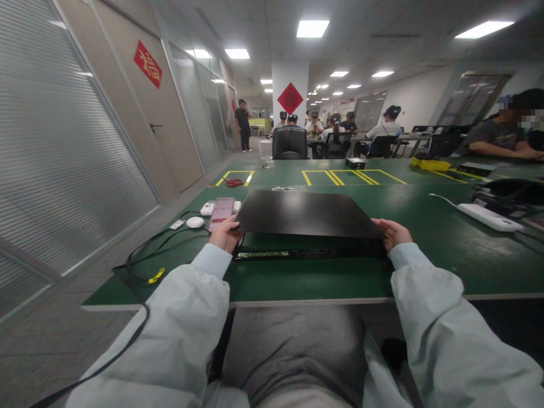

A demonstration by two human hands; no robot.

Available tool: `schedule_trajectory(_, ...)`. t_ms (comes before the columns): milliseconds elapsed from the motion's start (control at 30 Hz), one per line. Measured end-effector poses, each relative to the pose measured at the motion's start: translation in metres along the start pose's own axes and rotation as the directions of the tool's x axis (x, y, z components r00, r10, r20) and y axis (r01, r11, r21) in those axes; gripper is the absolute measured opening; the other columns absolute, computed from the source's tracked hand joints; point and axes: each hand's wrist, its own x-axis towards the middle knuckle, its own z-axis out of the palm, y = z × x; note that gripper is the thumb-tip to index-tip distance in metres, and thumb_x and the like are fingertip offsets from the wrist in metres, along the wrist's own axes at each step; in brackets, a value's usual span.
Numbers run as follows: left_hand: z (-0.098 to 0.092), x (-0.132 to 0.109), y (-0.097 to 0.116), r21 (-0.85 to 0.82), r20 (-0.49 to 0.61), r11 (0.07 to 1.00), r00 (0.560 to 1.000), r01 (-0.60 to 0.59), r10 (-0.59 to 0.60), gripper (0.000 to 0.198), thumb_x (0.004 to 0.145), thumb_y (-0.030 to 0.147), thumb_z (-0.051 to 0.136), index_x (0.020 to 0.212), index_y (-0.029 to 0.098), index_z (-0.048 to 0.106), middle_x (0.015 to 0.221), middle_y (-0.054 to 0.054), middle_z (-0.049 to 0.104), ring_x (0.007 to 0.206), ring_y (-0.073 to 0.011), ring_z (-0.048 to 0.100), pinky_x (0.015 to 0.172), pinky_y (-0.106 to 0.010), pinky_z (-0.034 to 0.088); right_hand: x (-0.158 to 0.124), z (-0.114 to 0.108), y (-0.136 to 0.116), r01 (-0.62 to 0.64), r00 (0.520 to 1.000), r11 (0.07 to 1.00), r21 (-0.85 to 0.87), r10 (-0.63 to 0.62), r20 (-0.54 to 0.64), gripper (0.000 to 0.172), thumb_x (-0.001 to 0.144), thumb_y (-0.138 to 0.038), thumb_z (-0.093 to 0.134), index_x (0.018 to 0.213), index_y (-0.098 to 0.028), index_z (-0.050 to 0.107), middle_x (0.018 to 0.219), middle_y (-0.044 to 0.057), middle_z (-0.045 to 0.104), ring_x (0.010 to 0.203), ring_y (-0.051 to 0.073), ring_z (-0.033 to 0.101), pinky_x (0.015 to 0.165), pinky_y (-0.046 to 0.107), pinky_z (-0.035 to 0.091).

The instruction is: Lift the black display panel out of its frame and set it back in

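A flat, black rectangular panel [306, 214] is held level just above the table, its kind unclear. My left hand [226, 233] grips its left edge, thumb on top. My right hand [391, 231] pinches the right edge in the same way. Beneath the panel lies a dark, flat object with a green circuit board strip [263, 254] showing along its near side; the panel hides most of it. A pink-screened phone [221, 213] is close beside my left hand, with a round white object [195, 222] to its left.
The green table [425, 226] carries red-handled scissors [233, 182], a small black box [355, 163], a white power strip [488, 217] and a yellow item [430, 164]. Black cables [147, 255] trail at the left. A person [505, 130] sits at the right; several others sit farther back.
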Motion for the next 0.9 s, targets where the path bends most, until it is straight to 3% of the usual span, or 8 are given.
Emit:
schedule_trajectory(133, 0.000, 0.001, 0.002, -0.017, -0.033, 1.000, 0.999, 0.008, -0.009, 0.035, 0.061, 0.010, 0.066, 0.092, 0.016, 0.080, 0.087, -0.005, 0.079, 0.080, -0.0211, 0.072, 0.076, -0.031, 0.058, -0.001, -0.007, -0.004, -0.043, 0.997, 0.999, 0.032, 0.041, 0.060, 0.030, 0.073, -0.044, 0.050, 0.078, -0.021, 0.070, 0.083, 0.012, 0.075, 0.093, 0.029, 0.072, 0.089, 0.044, 0.057)
schedule_trajectory(367, 0.008, -0.005, 0.003, 0.010, -0.003, 1.000, 1.000, 0.024, -0.024, 0.033, 0.059, 0.013, 0.070, 0.090, 0.016, 0.079, 0.083, -0.005, 0.078, 0.081, -0.0222, 0.071, 0.074, -0.031, 0.056, 0.001, -0.003, -0.007, 0.088, 0.988, 0.936, 0.340, -0.039, -0.148, 0.019, 0.065, -0.029, 0.056, 0.076, -0.022, 0.069, 0.081, 0.008, 0.072, 0.086, 0.024, 0.070, 0.090, 0.042, 0.057)
schedule_trajectory(433, 0.010, -0.007, 0.003, 0.020, 0.015, 1.000, 1.000, 0.023, -0.023, 0.035, 0.058, 0.014, 0.073, 0.092, 0.016, 0.079, 0.084, -0.005, 0.078, 0.085, -0.0243, 0.072, 0.077, -0.033, 0.056, -0.004, -0.002, -0.010, 0.095, 0.991, 0.916, 0.390, -0.049, -0.125, 0.020, 0.066, -0.029, 0.056, 0.079, -0.022, 0.070, 0.085, 0.008, 0.073, 0.089, 0.025, 0.070, 0.090, 0.044, 0.057)
schedule_trajectory(600, 0.013, -0.009, 0.004, 0.033, 0.061, 0.999, 0.998, 0.013, -0.015, 0.040, 0.056, 0.015, 0.075, 0.096, 0.014, 0.079, 0.090, -0.009, 0.080, 0.095, -0.0302, 0.072, 0.083, -0.038, 0.056, -0.016, -0.004, -0.017, 0.048, 0.995, 0.940, 0.338, -0.076, 0.070, 0.028, 0.080, -0.042, 0.052, 0.090, -0.023, 0.069, 0.092, 0.010, 0.074, 0.092, 0.027, 0.071, 0.085, 0.049, 0.059)
schedule_trajectory(767, 0.015, -0.011, 0.007, 0.026, 0.068, 1.000, 0.998, 0.011, -0.013, 0.032, 0.058, 0.017, 0.072, 0.090, 0.017, 0.080, 0.087, -0.006, 0.080, 0.092, -0.0303, 0.072, 0.081, -0.040, 0.057, -0.019, -0.006, -0.020, 0.013, 0.997, 0.963, 0.270, -0.034, 0.074, 0.042, 0.081, -0.059, 0.050, 0.090, -0.023, 0.069, 0.087, 0.012, 0.073, 0.097, 0.032, 0.071, 0.085, 0.051, 0.059)
schedule_trajectory(900, 0.015, -0.012, 0.007, 0.032, 0.059, 0.999, 0.998, 0.024, -0.025, 0.033, 0.058, 0.018, 0.071, 0.090, 0.016, 0.081, 0.088, -0.007, 0.080, 0.091, -0.0300, 0.072, 0.077, -0.038, 0.057, -0.020, -0.008, -0.016, -0.057, 0.998, 0.987, 0.151, 0.061, -0.017, 0.019, 0.073, -0.047, 0.066, 0.079, -0.029, 0.069, 0.070, 0.006, 0.070, 0.090, 0.032, 0.073, 0.078, 0.049, 0.063)
